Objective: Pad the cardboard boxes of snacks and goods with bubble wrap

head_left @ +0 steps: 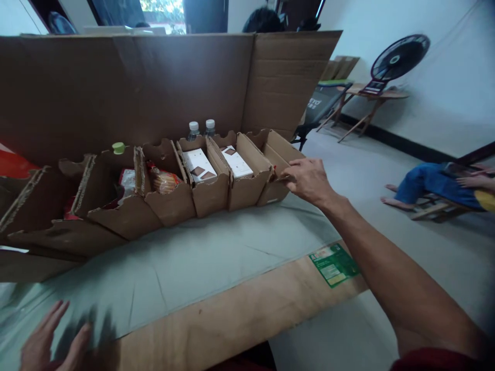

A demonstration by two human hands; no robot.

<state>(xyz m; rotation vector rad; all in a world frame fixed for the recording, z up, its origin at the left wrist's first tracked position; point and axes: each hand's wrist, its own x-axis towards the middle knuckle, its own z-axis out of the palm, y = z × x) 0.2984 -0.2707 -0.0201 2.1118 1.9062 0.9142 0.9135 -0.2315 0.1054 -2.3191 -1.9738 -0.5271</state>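
At least seven cardboard bins are lined up across the table. At its right edge, the front corner of the rightmost bin is touched by the bent fingers of the right hand; whether it is gripped cannot be told. The left hand is held spread and unloaded by the near edge, at left. Two bins are each filled with one white box, and behind them two white-capped bottles are seen.
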